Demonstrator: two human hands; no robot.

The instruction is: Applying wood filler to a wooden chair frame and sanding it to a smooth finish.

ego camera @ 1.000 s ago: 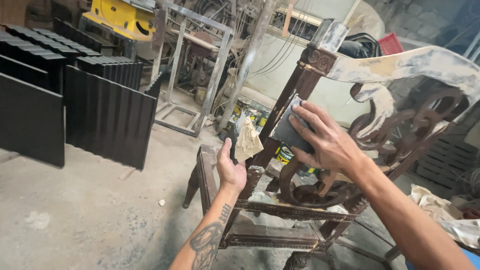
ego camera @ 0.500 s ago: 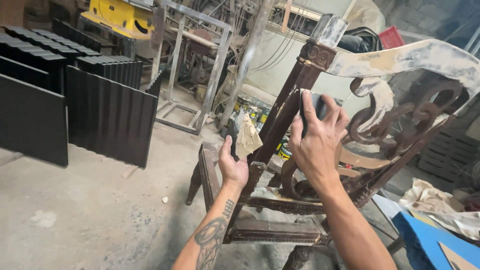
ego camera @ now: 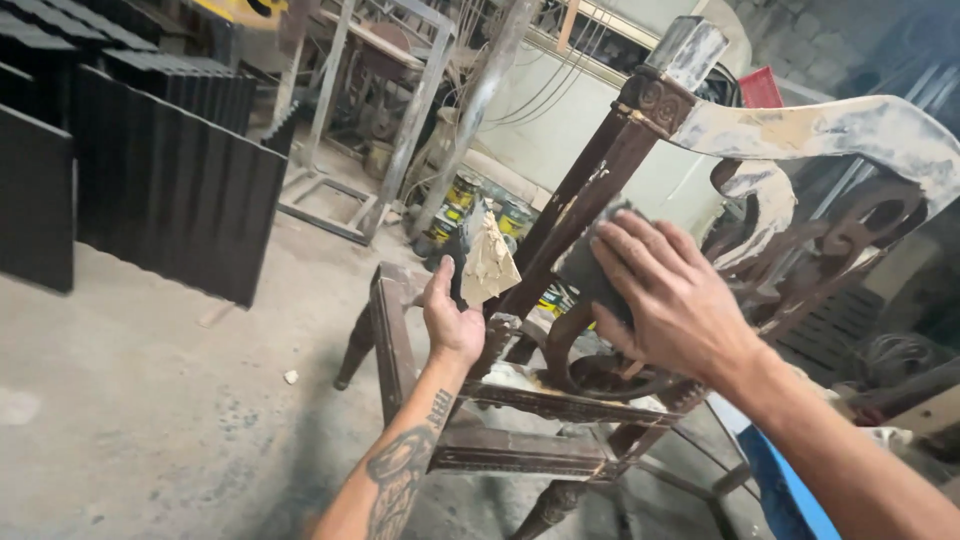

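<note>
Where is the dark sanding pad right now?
In the head view, the dark sanding pad sits centre-right under the right hand, pressed against the chair's slanted dark post, just right of the tan paper scrap in the left hand.

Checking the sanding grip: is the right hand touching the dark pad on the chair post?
Touching. The head view shows the right hand pressed flat over the pad against the post.

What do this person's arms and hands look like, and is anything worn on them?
Both arms are bare to the edge of the picture: no sleeves, gloves, watch or rings show. The left hand leads to a forearm with a dark tattoo, a large figure with a smaller mark nearer the wrist. The right hand and its forearm show no markings. The fingers are uncovered.
</note>
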